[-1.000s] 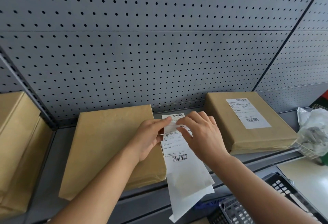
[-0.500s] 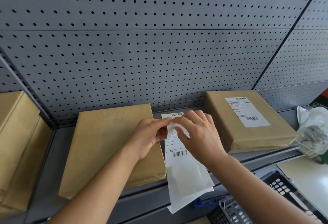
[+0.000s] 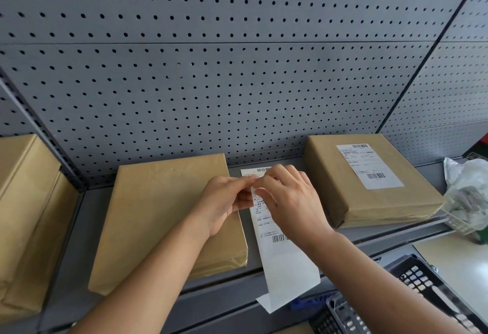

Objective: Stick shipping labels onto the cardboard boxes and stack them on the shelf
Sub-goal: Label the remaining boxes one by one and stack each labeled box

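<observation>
Paper this thin is judged light, limp and easily creased, best pinched at a corner. The label strip (image 3: 274,230) is held over the shelf (image 3: 280,162), between the bare box (image 3: 169,217) and the labelled box (image 3: 369,177); the left hand (image 3: 227,201) and right hand (image 3: 290,201) are pinched on its upper edge. Compared with a second earlier, the fingertips are drawn closer together and the strip is little changed.

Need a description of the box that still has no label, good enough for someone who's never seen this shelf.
Start at the grey pegboard wall and drop to the shelf below it. The unlabelled box lies flat, left of the two hands peeling a label strip. Its brown top is bare, unlike the labelled box on the right, which carries a white barcode label.
</observation>
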Available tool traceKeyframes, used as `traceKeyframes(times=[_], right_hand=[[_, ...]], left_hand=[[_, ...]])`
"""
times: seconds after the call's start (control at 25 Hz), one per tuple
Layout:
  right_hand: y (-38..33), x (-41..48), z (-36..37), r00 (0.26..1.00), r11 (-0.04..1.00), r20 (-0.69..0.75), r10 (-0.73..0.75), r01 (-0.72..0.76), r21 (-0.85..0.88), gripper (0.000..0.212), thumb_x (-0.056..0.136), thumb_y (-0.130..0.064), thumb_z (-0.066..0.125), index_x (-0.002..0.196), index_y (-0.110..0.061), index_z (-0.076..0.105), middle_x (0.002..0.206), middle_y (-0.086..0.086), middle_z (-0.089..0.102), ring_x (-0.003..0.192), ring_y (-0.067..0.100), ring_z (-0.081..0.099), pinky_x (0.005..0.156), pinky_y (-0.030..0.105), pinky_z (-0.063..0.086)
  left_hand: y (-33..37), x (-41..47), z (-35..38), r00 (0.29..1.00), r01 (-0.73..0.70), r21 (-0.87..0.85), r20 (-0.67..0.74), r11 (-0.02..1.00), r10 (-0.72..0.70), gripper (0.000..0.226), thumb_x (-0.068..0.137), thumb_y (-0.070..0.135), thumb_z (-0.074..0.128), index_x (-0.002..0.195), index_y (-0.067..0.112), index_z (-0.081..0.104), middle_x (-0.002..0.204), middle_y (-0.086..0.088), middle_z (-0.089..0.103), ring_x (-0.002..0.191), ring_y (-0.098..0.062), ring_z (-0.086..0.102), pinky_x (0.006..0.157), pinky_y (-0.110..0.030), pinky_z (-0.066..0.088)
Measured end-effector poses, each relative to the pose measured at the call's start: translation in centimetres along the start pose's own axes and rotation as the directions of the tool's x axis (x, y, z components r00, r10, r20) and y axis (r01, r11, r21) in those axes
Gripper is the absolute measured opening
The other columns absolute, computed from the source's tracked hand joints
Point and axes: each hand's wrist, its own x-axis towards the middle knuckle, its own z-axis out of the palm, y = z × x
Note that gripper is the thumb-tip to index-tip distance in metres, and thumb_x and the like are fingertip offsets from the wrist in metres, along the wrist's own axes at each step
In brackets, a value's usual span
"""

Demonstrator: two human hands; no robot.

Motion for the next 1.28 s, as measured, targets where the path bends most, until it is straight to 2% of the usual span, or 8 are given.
traceKeyframes(times=[0.08,0.24,0.32,0.48,0.56,0.8,1.04,1.28], right_hand=[[0.1,-0.07,0.14,1.0,1.0,0.002,0.0,0.0,-0.007,0.013,0.086,-0.012,0.074,0.093,-0.021,0.067,0.09,-0.001,0.058,0.077,0.024,0.051,0.066,0.037,0.044],[0.22,-0.2,0.34,1.0,1.0,0.016,0.005,-0.005,-0.004,0.021,0.083,-0.005,0.074,0.091,-0.021,0.065,0.091,-0.001,0.058,0.078,0.023,0.05,0.067,0.035,0.043],[0.25,-0.24,0.32,1.0,1.0,0.026,0.011,-0.011,0.014,0.017,0.087,-0.006,0.071,0.09,-0.02,0.064,0.091,-0.001,0.057,0.079,0.023,0.05,0.067,0.036,0.044],[0.09,-0.26,0.2,0.999,0.998,0.044,0.016,-0.019,0.06,0.007,0.092,-0.013,0.068,0.095,-0.019,0.065,0.092,-0.001,0.057,0.083,0.023,0.053,0.068,0.038,0.046],[0.1,-0.2,0.23,0.999,0.997,0.051,0.018,-0.022,0.07,0.01,0.092,-0.015,0.069,0.101,-0.018,0.066,0.094,0.0,0.059,0.085,0.023,0.055,0.07,0.037,0.048],[0.25,-0.17,0.36,0.998,0.994,0.05,0.03,-0.035,0.102,0.012,0.093,-0.013,0.066,0.104,-0.017,0.069,0.092,0.001,0.058,0.083,0.024,0.054,0.07,0.04,0.049],[-0.01,-0.12,0.22,0.998,0.991,0.051,0.045,-0.051,0.127,0.01,0.092,-0.01,0.066,0.099,-0.018,0.067,0.093,0.0,0.058,0.082,0.024,0.054,0.069,0.038,0.048],[0.0,0.03,0.37,0.99,0.985,0.103,0.092,-0.106,0.139,0.013,0.09,-0.01,0.07,0.098,-0.018,0.064,0.096,-0.001,0.058,0.087,0.024,0.055,0.073,0.039,0.05]], left_hand=[[-0.09,0.08,0.08,1.0,-0.003,0.019,-0.016,1.0,0.003,0.02,0.093,0.019,0.071,0.082,0.003,0.075,0.075,-0.01,0.071,0.067,-0.019,0.067,0.068,-0.03,0.06],[-0.46,0.38,0.13,0.999,-0.022,0.075,-0.034,0.997,0.025,0.03,0.092,0.024,0.073,0.094,-0.005,0.077,0.078,-0.011,0.072,0.074,-0.02,0.068,0.08,-0.037,0.062],[-0.53,0.4,0.11,0.999,-0.029,0.089,-0.035,0.996,0.032,0.033,0.093,0.025,0.072,0.097,-0.007,0.076,0.076,-0.009,0.073,0.072,-0.018,0.068,0.074,-0.034,0.062],[-0.46,0.37,0.05,0.999,-0.026,0.099,-0.016,0.995,0.028,0.029,0.092,0.028,0.074,0.09,-0.001,0.078,0.078,-0.01,0.073,0.073,-0.019,0.068,0.071,-0.031,0.06],[-0.23,0.19,0.09,1.0,-0.024,0.093,0.004,0.995,0.023,0.026,0.091,0.03,0.074,0.085,0.005,0.078,0.081,-0.012,0.074,0.075,-0.02,0.069,0.071,-0.031,0.06],[0.04,0.06,-0.3,0.998,0.013,0.051,0.066,0.999,-0.016,0.027,0.092,0.028,0.073,0.093,0.001,0.078,0.09,-0.017,0.075,0.084,-0.025,0.07,0.08,-0.036,0.061],[0.12,0.11,-0.08,0.999,0.026,0.033,0.022,0.999,-0.026,0.021,0.092,0.024,0.073,0.082,0.007,0.076,0.072,-0.006,0.073,0.068,-0.016,0.068,0.068,-0.029,0.059],[0.0,0.19,0.29,1.0,0.013,0.084,-0.003,0.996,-0.013,0.022,0.092,0.023,0.073,0.085,0.004,0.078,0.075,-0.008,0.074,0.067,-0.016,0.068,0.069,-0.028,0.061]])
